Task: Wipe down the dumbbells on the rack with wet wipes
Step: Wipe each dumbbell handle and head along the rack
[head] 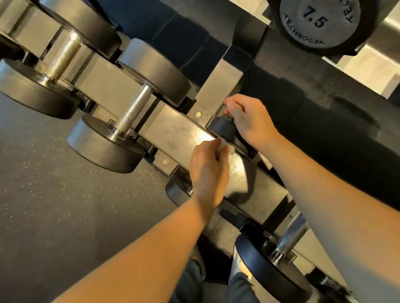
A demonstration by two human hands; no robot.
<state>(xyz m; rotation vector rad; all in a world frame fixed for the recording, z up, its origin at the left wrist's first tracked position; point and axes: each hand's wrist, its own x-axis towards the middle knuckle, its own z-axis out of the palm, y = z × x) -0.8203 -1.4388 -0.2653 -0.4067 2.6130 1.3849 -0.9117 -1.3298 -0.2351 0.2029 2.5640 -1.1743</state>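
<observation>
Found left hand curled round white wipe, pressed at rack beam over small dumbbell (handle hidden). Long axis judged crossing the beam, away from the person. Found right hand gripping its far head. Read "7.5" and partial "TECHNOGY" on upper dumbbell.

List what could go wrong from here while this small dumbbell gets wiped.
1. The right hand grips only the far head of the small dumbbell, which might tip off the rack rail toward the legs below.
2. That hand sits close to the rack upright and could get pinched.
3. The wet wipe in the left hand may leave surfaces slick.
</observation>
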